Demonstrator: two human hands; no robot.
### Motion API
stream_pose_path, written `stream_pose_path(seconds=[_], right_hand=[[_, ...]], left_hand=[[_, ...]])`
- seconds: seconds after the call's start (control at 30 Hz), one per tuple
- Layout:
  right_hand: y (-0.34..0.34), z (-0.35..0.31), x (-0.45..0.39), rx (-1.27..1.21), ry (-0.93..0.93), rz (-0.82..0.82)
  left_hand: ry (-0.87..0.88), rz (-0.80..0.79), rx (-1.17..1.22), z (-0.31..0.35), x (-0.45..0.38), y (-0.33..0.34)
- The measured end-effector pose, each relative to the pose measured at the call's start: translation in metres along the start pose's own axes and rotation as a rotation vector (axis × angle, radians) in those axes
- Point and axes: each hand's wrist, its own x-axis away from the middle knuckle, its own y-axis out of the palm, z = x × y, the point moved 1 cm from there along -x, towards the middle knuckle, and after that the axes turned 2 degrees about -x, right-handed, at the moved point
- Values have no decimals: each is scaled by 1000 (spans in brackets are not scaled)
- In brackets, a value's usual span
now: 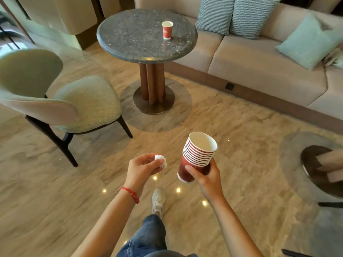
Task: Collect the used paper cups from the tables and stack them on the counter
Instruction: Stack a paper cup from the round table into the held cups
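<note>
Red cup stack [196, 156] gripped by right hand [206, 175]; left hand [143, 167] pinches tissue [161, 160].

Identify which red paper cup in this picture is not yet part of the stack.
The single cup standing upright on the round stone table. All the others are nested together in the stack held by the right hand.

Red cup stack [196, 158], speckled grey table [130, 43], checked cushions [235, 13], beige sofa [259, 71]
</note>
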Motion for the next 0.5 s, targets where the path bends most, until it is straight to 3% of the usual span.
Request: stream_pose_path(seconds=[0.5], right_hand=[[52,-69,-264,-33,-34,28]], left_hand=[[77,-9,6,158,-240,54]])
